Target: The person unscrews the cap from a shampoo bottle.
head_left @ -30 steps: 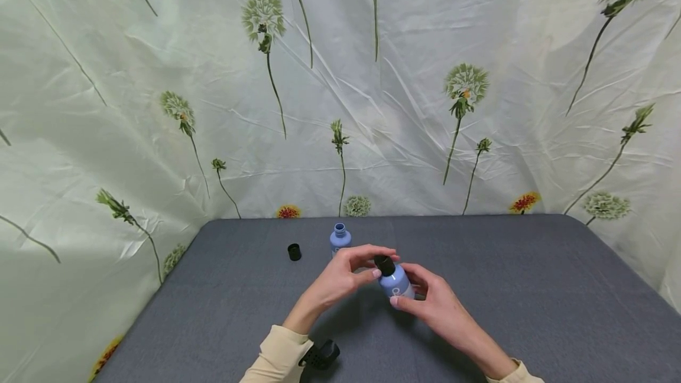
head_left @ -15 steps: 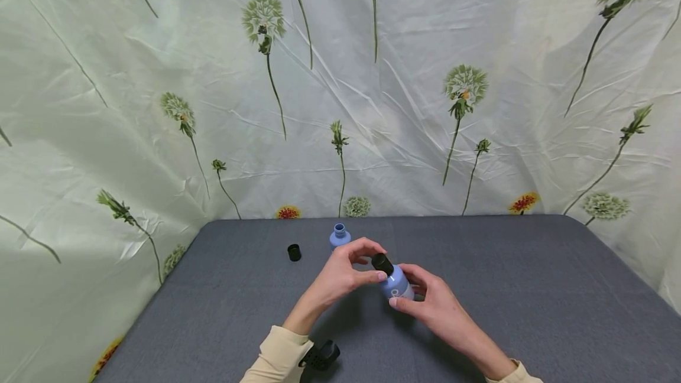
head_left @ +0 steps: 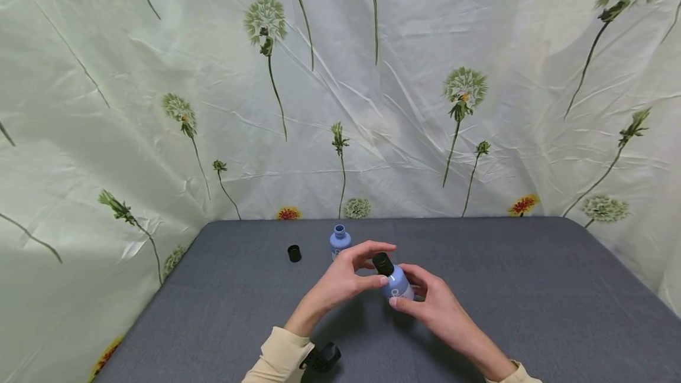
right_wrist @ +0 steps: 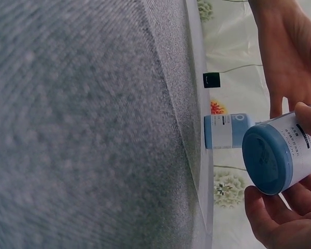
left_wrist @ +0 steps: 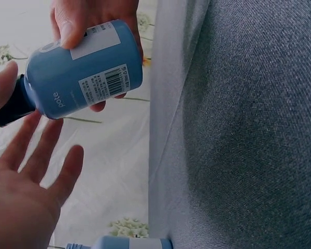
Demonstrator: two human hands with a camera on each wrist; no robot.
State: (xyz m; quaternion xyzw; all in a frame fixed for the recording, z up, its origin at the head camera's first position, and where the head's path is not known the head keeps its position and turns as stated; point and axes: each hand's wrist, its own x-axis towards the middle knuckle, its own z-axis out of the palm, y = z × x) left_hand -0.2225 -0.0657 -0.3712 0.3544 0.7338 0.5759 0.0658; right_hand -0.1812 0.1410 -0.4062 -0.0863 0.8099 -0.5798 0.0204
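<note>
A blue bottle with a white label and black cap is held tilted above the table. My right hand grips its body, thumb in front and fingers behind. At the top, my left hand has the cap between its thumb and fingers; the index finger reaches past it. The left wrist view shows the thumb across the cap, with the other fingers spread below. Seen from the right wrist, the bottle's base faces the camera. Behind the left hand stands a second blue bottle, uncapped and upright.
Left of the second bottle, a loose black cap sits on the dark grey table. A pale curtain printed with dandelions hangs around the table's back and sides. A black device is strapped to the left wrist.
My left index finger curls in toward the cap, then stretches out past it again, while the thumb shifts slightly right. The right hand and the bottle stay nearly in place.
</note>
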